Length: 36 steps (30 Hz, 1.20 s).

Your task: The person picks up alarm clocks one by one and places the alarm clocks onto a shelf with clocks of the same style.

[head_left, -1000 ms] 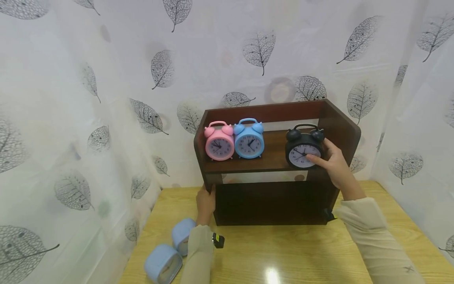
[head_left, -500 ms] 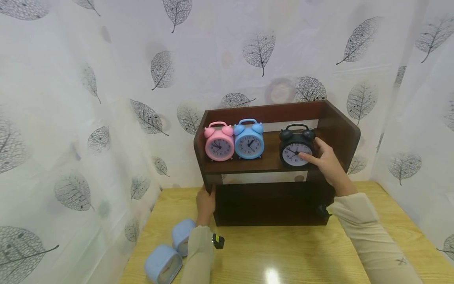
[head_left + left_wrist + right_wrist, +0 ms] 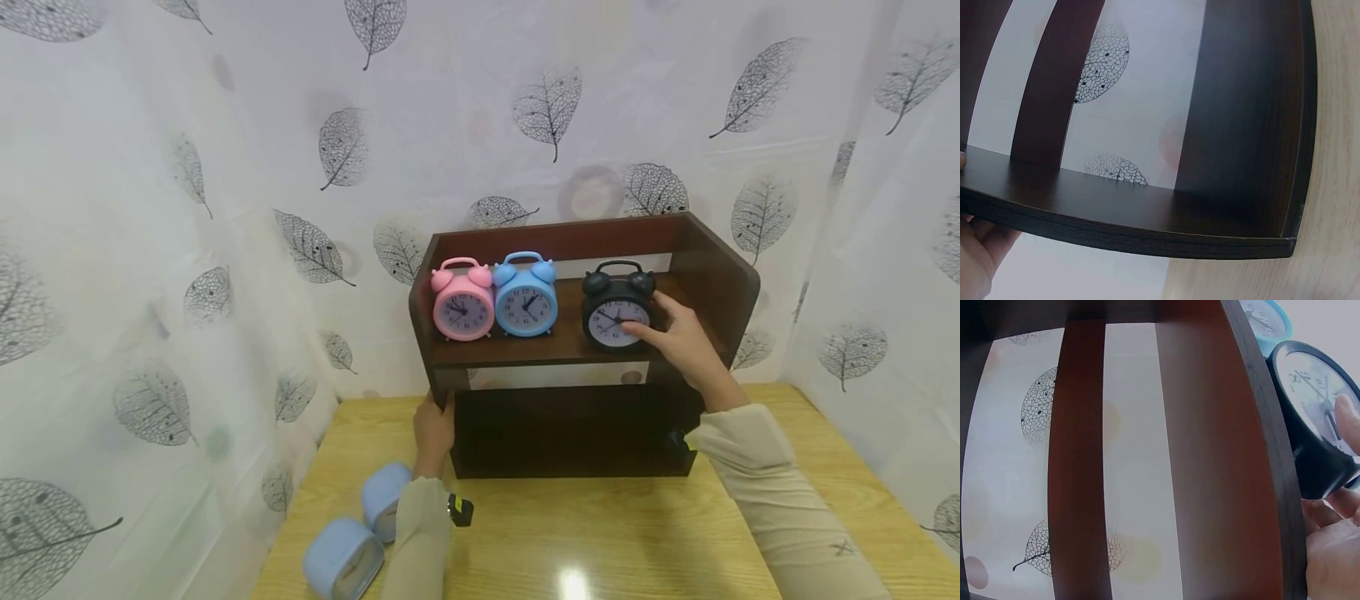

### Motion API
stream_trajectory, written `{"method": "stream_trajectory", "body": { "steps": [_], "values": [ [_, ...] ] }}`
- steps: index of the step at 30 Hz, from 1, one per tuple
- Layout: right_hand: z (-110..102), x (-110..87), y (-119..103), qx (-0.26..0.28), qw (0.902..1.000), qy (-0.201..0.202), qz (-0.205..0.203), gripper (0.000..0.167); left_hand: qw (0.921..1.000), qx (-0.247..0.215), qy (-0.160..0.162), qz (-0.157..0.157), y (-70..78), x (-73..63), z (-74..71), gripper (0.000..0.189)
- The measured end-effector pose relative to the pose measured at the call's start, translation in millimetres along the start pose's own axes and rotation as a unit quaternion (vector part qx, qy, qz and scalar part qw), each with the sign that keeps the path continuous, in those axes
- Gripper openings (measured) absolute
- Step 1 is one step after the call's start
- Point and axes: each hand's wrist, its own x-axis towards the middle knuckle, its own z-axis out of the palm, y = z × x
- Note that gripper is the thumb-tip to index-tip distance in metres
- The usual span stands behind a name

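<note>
On the upper shelf of a dark brown rack (image 3: pixel 720 292) stand a pink alarm clock (image 3: pixel 463 308) at the left and a blue alarm clock (image 3: pixel 527 304) right beside it. Farther right, a black alarm clock (image 3: pixel 607 287) is gripped by my right hand (image 3: pixel 678 337), its thumb across the clock face and its fingers behind the right side. A gap separates the black clock from the blue one. My left hand (image 3: pixel 433 425) holds the rack's left side panel; in the left wrist view the panel (image 3: pixel 1116 228) passes between thumb and fingers of that hand (image 3: pixel 979 256).
Two light blue rounded clocks, one nearer (image 3: pixel 341 554) and one farther (image 3: pixel 384 500), lie on the wooden table (image 3: pixel 570 533) beside my left forearm. The rack's lower compartment (image 3: pixel 562 429) is dark. A leaf-patterned curtain (image 3: pixel 450 108) hangs behind and at both sides.
My right hand has moved the black clock leftward along the upper shelf, closer to the blue clock. My left hand has stayed on the rack's side panel.
</note>
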Motion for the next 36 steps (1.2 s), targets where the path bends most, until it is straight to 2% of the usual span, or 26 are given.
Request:
{"method": "stream_trajectory", "body": {
  "steps": [5,10,14,22,31,36],
  "values": [
    [4,4.9,-1,0.0,1.0,0.004,-0.003,0.064,1.0,0.001,0.002,0.0,-0.4,-0.1,0.3,0.028],
    [9,8.5,-3,0.055,0.9982,0.008,0.02,0.069,1.0,0.006,0.002,-0.004,-0.1,-0.6,0.5,0.029],
    [15,12.4,-4,0.067,0.9968,0.025,0.034,0.069,1.0,0.005,0.005,-0.003,0.3,-0.6,0.5,0.029],
    [21,18.0,-3,0.088,0.9945,0.05,0.027,0.067,0.9999,0.006,0.01,0.0,0.0,-0.2,1.3,0.027],
    [27,20.5,-7,0.047,0.9961,0.073,0.013,0.064,1.0,-0.005,0.004,0.005,0.9,-0.6,0.4,0.025],
    [31,20.5,-8,0.024,0.9961,0.082,0.021,0.063,0.9999,-0.003,0.003,0.01,-0.3,-0.8,1.1,0.021]
  ]
}}
